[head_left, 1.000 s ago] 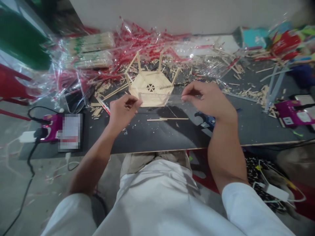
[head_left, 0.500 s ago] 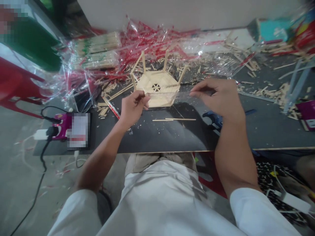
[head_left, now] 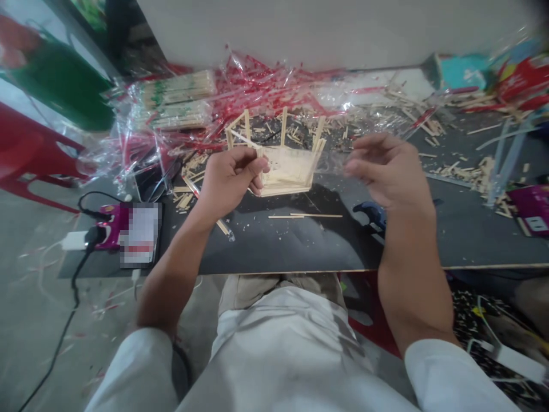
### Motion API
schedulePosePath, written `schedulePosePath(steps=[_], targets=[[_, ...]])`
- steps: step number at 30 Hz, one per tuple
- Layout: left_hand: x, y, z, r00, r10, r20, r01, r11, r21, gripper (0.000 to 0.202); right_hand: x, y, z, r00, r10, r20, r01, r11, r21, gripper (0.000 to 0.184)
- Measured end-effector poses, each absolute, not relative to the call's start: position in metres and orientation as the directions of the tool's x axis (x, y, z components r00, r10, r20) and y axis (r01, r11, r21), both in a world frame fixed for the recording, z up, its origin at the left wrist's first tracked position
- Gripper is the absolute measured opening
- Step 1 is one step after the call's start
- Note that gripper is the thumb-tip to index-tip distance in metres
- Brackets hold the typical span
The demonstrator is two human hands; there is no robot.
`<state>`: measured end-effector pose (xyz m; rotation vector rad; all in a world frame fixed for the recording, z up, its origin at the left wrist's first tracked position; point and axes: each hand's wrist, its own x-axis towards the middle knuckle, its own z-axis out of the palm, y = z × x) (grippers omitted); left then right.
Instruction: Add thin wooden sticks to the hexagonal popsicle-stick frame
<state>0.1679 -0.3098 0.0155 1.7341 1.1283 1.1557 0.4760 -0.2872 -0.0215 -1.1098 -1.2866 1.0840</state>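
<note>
In front of me stands a hexagonal frame of thin wooden sticks (head_left: 291, 171), with several upright posts around its rim. My left hand (head_left: 235, 177) is closed in a pinch on a post at its front left corner. My right hand (head_left: 388, 169), smeared by motion, is closed with thumb and fingertips together at the right. A thin clear plastic strip (head_left: 330, 162) stretches from the frame side toward its fingertips. Two loose wooden sticks (head_left: 304, 216) lie on the table just in front of the frame. A blue-handled tool (head_left: 369, 216) lies below my right hand, partly hidden by the forearm.
Bundles of sticks (head_left: 178, 97) in plastic and red-clear wrappers (head_left: 274, 80) pile up along the back. Stick offcuts (head_left: 476, 171) are scattered at the right. On the left are a phone (head_left: 139, 234) and a purple power strip (head_left: 112, 226). Another person's green sleeve (head_left: 64, 74) shows at upper left.
The frame has tilted and turned, and my left hand has shifted onto its front left post. My right hand has moved slightly right, its fingers now blurred.
</note>
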Motion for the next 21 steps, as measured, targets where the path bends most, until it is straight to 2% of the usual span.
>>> schedulePosePath(steps=[3,7,11,15,21], targets=[[0.166,-0.305,0.013,0.187,0.933,0.306,0.268,-0.348,0.898,0.025,0.469,-0.281,-0.03,0.068,0.971,0.228,-0.062,0.232,-0.971,0.037],[0.163,-0.304,0.011,0.155,0.939,0.307,0.259,-0.338,0.905,0.025,0.457,-0.275,-0.042,0.043,0.954,0.297,-0.081,0.3,-0.951,0.033],[0.162,-0.306,0.011,0.172,0.938,0.3,0.245,-0.336,0.91,0.024,0.434,-0.281,-0.048,0.068,0.98,0.185,-0.194,0.195,-0.961,0.032],[0.163,-0.306,0.01,0.172,0.938,0.301,0.23,-0.335,0.914,0.025,0.41,-0.288,-0.051,0.051,0.996,0.067,-0.222,0.077,-0.972,0.043],[0.162,-0.305,0.007,0.166,0.935,0.314,0.229,-0.346,0.91,0.024,0.405,-0.288,-0.048,0.012,0.998,0.054,-0.252,0.056,-0.966,0.05]])
